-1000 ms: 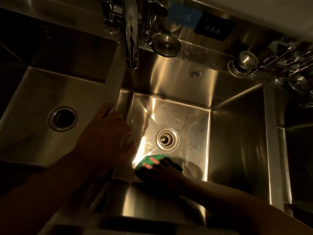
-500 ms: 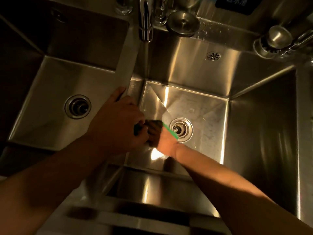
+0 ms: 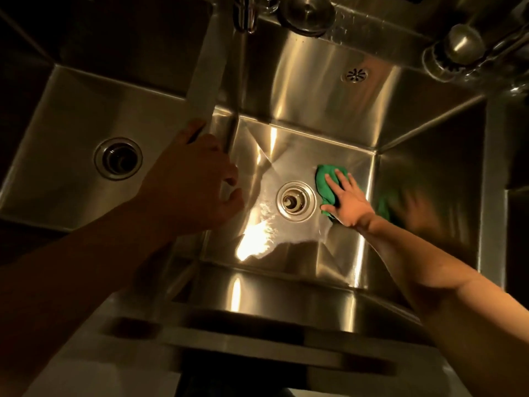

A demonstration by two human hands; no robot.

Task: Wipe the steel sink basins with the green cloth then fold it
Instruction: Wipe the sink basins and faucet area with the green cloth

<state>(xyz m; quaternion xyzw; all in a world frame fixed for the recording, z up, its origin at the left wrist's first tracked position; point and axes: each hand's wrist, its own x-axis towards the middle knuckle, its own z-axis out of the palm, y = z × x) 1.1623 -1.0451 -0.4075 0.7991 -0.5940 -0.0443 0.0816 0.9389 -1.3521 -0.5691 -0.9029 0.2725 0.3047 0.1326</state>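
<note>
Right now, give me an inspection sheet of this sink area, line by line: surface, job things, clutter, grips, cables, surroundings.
Surface: right steel basin, floor looks wet around its drain; left basin dim.
Job's things: green cloth bunched on the right basin's floor, right of the drain, not folded.
Clutter: round metal lid on the back ledge; metal utensils at the top right, blurred.
Grips: right hand flat on the cloth, fingers straight; left hand rests on the divider, fingers loosely curled, holding nothing.
Cables: nothing seen.
Surroundings: faucet at the back; overflow vent in the rear wall; dim lighting.
</note>
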